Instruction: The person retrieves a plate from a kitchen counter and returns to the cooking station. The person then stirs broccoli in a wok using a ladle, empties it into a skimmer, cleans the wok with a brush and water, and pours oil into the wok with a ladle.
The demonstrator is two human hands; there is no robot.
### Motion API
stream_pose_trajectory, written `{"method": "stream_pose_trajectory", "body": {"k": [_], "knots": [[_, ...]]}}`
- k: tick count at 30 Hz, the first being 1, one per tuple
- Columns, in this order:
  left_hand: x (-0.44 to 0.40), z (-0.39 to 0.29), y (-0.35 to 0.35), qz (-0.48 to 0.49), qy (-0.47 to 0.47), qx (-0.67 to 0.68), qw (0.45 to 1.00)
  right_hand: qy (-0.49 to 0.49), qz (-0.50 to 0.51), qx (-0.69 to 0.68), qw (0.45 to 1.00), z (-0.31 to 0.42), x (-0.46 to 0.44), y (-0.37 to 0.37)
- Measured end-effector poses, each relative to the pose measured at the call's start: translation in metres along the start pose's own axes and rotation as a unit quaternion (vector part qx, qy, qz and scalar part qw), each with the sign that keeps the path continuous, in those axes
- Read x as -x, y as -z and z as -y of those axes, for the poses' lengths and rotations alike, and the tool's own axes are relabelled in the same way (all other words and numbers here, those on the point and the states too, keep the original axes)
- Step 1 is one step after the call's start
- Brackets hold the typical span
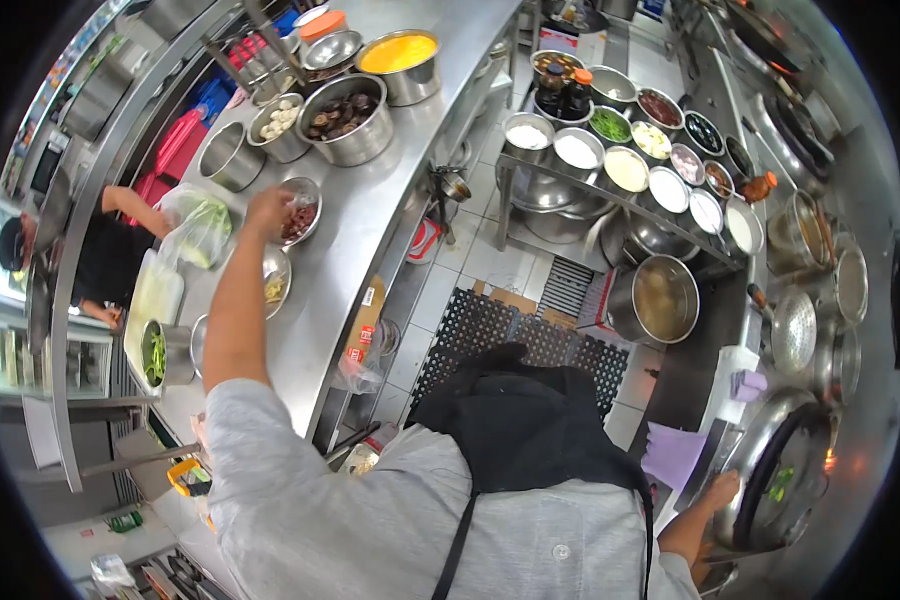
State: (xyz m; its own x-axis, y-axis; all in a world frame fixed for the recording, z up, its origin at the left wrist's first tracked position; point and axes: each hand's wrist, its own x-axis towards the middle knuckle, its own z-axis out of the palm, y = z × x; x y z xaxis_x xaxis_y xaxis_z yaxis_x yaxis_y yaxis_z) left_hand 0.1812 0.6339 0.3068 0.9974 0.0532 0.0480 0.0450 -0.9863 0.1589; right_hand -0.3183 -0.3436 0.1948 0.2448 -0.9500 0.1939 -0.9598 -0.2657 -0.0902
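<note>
My left hand (pixel 271 212) reaches to the edge of a metal bowl (pixel 312 226) of dark red pieces on the steel counter at left. Its fingers are drawn together at the bowl, and what they hold is hidden. Just below my forearm sits a bowl (pixel 278 284) with yellowish pieces. At the lower right my right hand (pixel 722 490) is closed at the side of a wok (pixel 750 450), seemingly around its handle. A few green pieces (pixel 781 484) lie inside the wok, and an orange flame glows by its far rim.
Several steel pots, one with dark chunks (pixel 342 120) and one with yellow liquid (pixel 398 53), stand on the counter. A seasoning rack (pixel 610 185) holds bowls and bottles ahead. A stockpot (pixel 662 300) stands below it. Another person (pixel 110 240) works beyond the counter.
</note>
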Motion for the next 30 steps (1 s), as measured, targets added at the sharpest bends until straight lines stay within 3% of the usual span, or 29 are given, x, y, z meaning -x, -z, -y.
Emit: {"method": "stream_pose_trajectory", "body": {"k": [1, 3, 4, 7, 9, 11, 12, 13, 15, 17, 18, 19, 20, 21, 22, 27, 30], "knots": [[0.0, -0.001, 0.009, 0.08, -0.008, 0.043, 0.996, -0.01, 0.005, -0.002, 1.0, 0.004, -0.001, 0.001], [-0.004, 0.0, 0.022, 0.144, 0.016, 0.071, 0.987, -0.011, 0.003, 0.003, 1.0, -0.005, -0.006, -0.007], [0.001, -0.01, 0.024, -0.017, 0.011, 0.011, 1.0, -0.019, 0.004, 0.006, 1.0, -0.008, -0.004, -0.007], [0.002, -0.026, 0.041, 0.026, 0.019, 0.033, 0.999, 0.002, 0.009, -0.013, 1.0, -0.003, -0.002, -0.004], [0.004, -0.048, 0.047, -0.001, -0.017, -0.021, 1.0, 0.004, 0.001, -0.018, 1.0, -0.001, -0.001, 0.0], [-0.015, -0.081, 0.049, -0.094, 0.001, 0.063, 0.994, -0.011, 0.008, -0.044, 0.999, 0.014, 0.008, 0.012], [-0.021, -0.115, 0.054, -0.114, 0.019, 0.109, 0.987, -0.018, 0.009, -0.04, 0.999, 0.01, 0.005, 0.008], [-0.029, -0.141, 0.051, -0.16, -0.04, 0.145, 0.976, -0.001, 0.005, -0.049, 0.999, 0.005, 0.003, 0.002], [-0.047, -0.206, 0.041, -0.138, -0.11, 0.219, 0.96, 0.01, -0.007, -0.07, 0.997, 0.0, 0.002, -0.002], [-0.055, -0.287, 0.038, -0.065, -0.185, 0.221, 0.955, 0.038, -0.001, -0.01, 0.999, -0.025, -0.007, -0.027], [-0.058, -0.328, 0.03, -0.019, -0.212, 0.206, 0.955, 0.056, -0.003, -0.082, 0.995, -0.011, 0.004, -0.009], [-0.062, -0.367, 0.016, -0.01, -0.273, 0.251, 0.929, 0.034, -0.04, -0.09, 0.995, -0.003, 0.009, -0.007], [-0.06, -0.411, 0.005, 0.014, -0.296, 0.272, 0.916, 0.047, 0.009, -0.096, 0.994, 0.003, 0.011, 0.004], [-0.063, -0.446, -0.011, 0.041, -0.339, 0.272, 0.9, 0.0, -0.013, -0.101, 0.995, 0.021, 0.018, 0.02], [-0.046, -0.497, -0.006, 0.12, -0.307, 0.272, 0.904, 0.035, -0.043, -0.102, 0.993, 0.018, 0.018, 0.018], [0.012, -0.689, -0.032, 0.224, -0.468, 0.35, 0.78, -0.062, -0.023, -0.177, 0.982, 0.029, 0.021, 0.038], [0.06, -0.79, -0.025, 0.21, -0.589, 0.31, 0.716, -0.113, -0.003, -0.183, 0.977, 0.032, 0.022, 0.046]]}}
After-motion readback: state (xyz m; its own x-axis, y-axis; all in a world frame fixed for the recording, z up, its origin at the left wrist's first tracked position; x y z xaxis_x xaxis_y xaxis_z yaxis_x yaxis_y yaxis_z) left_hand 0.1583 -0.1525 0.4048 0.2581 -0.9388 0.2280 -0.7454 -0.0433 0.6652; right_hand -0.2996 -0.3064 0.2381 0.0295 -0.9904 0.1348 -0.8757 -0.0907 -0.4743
